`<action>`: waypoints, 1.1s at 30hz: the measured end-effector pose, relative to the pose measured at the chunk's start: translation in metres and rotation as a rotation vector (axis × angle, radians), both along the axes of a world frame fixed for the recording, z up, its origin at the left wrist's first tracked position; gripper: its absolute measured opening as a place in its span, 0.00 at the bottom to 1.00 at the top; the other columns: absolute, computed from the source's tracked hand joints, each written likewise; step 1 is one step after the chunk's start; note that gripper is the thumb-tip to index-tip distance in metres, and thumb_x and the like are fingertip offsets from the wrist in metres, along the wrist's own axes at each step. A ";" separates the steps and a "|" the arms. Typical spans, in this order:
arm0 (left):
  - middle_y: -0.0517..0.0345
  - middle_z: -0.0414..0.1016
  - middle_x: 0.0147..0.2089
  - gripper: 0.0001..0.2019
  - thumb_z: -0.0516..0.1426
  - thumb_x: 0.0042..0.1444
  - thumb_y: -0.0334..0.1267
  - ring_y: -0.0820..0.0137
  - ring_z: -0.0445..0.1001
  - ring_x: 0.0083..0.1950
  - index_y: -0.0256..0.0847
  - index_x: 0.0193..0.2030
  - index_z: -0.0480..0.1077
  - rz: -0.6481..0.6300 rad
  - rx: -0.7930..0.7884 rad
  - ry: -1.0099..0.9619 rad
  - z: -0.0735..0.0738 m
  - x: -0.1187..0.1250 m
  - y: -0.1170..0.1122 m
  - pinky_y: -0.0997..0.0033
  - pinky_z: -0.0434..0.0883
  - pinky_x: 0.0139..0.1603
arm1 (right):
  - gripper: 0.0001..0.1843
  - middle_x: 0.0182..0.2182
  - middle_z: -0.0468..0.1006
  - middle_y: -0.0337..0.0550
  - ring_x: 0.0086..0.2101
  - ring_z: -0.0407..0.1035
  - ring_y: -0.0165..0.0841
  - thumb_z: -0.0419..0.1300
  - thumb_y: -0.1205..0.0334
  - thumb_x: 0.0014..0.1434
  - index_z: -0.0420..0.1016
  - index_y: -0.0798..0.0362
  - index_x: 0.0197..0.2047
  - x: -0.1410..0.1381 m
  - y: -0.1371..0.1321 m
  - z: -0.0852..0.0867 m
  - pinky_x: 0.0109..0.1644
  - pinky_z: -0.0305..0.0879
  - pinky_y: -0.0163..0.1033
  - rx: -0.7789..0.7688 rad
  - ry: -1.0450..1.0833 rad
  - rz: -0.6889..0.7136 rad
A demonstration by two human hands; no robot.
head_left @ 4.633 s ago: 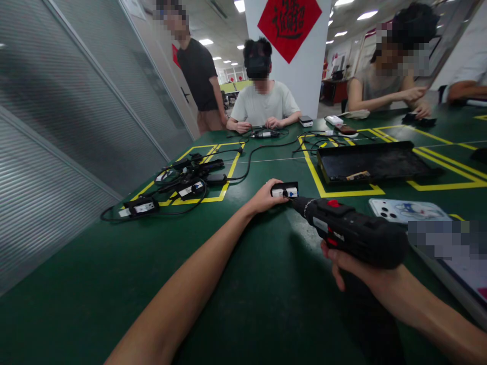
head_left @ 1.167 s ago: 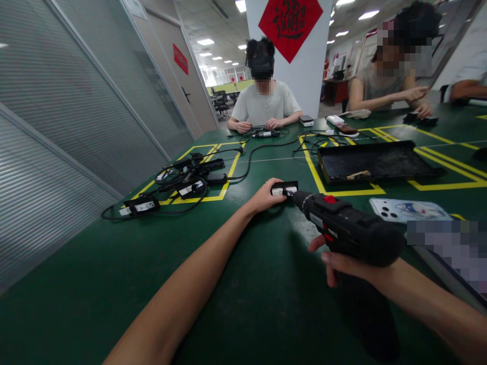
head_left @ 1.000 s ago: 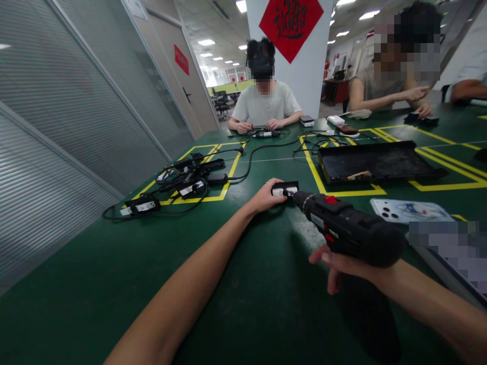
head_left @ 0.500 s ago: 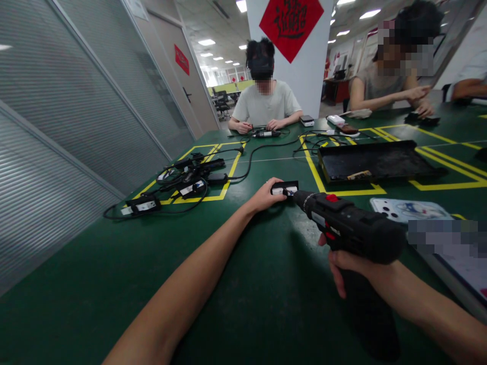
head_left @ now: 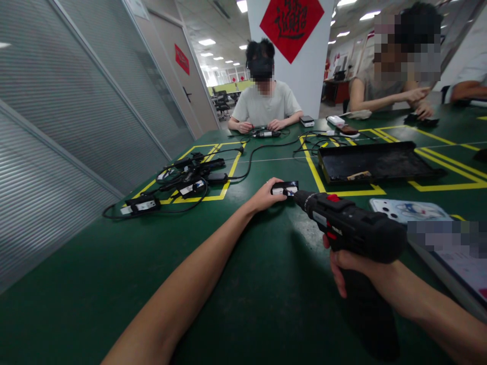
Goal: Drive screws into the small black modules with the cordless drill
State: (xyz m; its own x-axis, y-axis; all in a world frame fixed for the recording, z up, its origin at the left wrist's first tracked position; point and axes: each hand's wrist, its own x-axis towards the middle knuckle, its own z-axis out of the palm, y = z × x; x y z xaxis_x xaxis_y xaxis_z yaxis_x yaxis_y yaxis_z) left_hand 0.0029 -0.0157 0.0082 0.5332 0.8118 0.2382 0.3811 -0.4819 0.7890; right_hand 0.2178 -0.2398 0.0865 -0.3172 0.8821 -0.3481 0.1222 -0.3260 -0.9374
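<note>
Near the table's middle, my left hand (head_left: 266,196) is closed on a small black box with a white label (head_left: 279,191), holding it against the green table (head_left: 228,284). My right hand (head_left: 348,266) grips the handle of a black cordless drill with red parts (head_left: 350,223). The drill points left and away from me, and its bit meets the near side of the box, or comes very close to it. I cannot make out any screw at the bit's tip. Most of the drill's handle lies in dark shadow below my right hand.
Black adapters and cables (head_left: 190,177) lie heaped at the left. A black tray (head_left: 380,162) holds a small part at the right. A phone (head_left: 411,209) and a tablet-like device (head_left: 452,263) lie near my right arm. Two people (head_left: 266,101) work across the table.
My right index finger has drawn back slightly beside the drill's trigger. The box, my left hand and the drill's tip have hardly moved.
</note>
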 end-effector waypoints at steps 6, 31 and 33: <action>0.56 0.69 0.41 0.23 0.60 0.45 0.39 0.68 0.68 0.41 0.39 0.49 0.64 -0.005 0.001 0.001 -0.001 -0.001 0.001 0.67 0.66 0.44 | 0.14 0.24 0.72 0.37 0.25 0.67 0.33 0.54 0.49 0.60 0.67 0.51 0.38 0.002 0.000 -0.010 0.34 0.63 0.42 0.040 0.031 0.001; 0.53 0.70 0.45 0.24 0.59 0.48 0.46 0.67 0.70 0.42 0.39 0.51 0.64 0.040 -0.046 -0.014 0.002 0.001 -0.004 0.67 0.67 0.44 | 0.15 0.22 0.74 0.37 0.24 0.70 0.35 0.56 0.57 0.58 0.64 0.51 0.48 0.003 0.002 0.000 0.32 0.64 0.42 -0.033 0.102 -0.069; 0.52 0.70 0.46 0.24 0.59 0.48 0.46 0.67 0.70 0.43 0.39 0.51 0.64 0.033 -0.048 -0.020 0.001 0.001 -0.003 0.66 0.67 0.45 | 0.14 0.22 0.75 0.38 0.23 0.70 0.35 0.56 0.57 0.59 0.64 0.51 0.48 0.002 0.002 0.001 0.32 0.64 0.43 -0.028 0.099 -0.069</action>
State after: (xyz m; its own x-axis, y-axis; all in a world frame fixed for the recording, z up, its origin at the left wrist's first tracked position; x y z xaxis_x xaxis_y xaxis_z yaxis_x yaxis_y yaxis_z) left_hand 0.0036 -0.0189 0.0092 0.5016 0.8394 0.2094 0.3796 -0.4311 0.8186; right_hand 0.2200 -0.2379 0.0871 -0.2903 0.8934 -0.3430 0.0059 -0.3567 -0.9342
